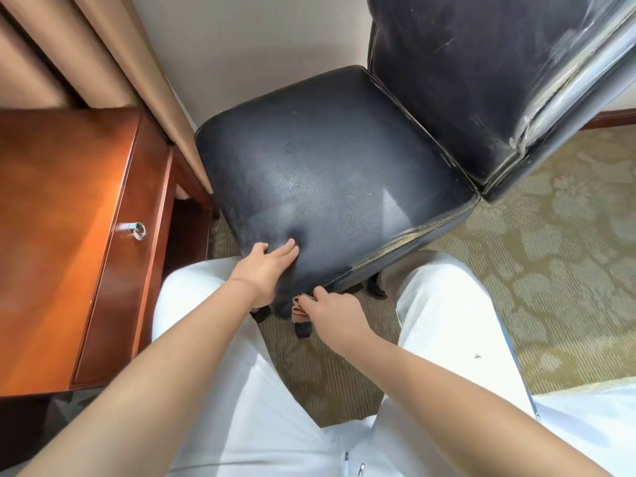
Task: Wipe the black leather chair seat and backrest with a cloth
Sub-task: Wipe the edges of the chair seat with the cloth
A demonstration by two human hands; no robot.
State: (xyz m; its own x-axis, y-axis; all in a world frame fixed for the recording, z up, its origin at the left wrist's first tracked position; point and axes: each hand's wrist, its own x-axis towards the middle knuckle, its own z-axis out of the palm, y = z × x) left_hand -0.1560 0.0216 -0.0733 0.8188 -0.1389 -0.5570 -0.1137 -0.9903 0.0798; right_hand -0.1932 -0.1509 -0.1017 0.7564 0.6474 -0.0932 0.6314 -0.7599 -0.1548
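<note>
Pressing down with straight fingers, your left hand [265, 266] rests flat on the near front corner of the black leather chair seat [337, 180], and the leather dimples slightly just beyond the fingertips [292, 243]. Your right hand [330, 311] is lower, just under the front edge of the seat, with its fingers curled round a small bunched orange-brown cloth [298, 309]; only a little of the cloth shows, poking out to the left of the knuckles, so it is against the seat's front rim or just below it, and you cannot tell which. The two hands are near each other, the left on top of the cushion and the right beneath its lip. The backrest [464, 80] rises at the far right of the seat, its black leather scuffed and cracked, with a shiny metal frame tube [585, 74] running along its outer side. Worn, pale stitching runs along the seat's right front edge. To your left stands a reddish wooden desk [62, 242] with a small metal key [137, 230] in its drawer, close to the seat's left side, and tan curtains [113, 46] hang behind it, touching the seat's far left corner. Your legs in white trousers [444, 304] stand on patterned green-beige carpet [557, 270], either side of the chair's dark base.
</note>
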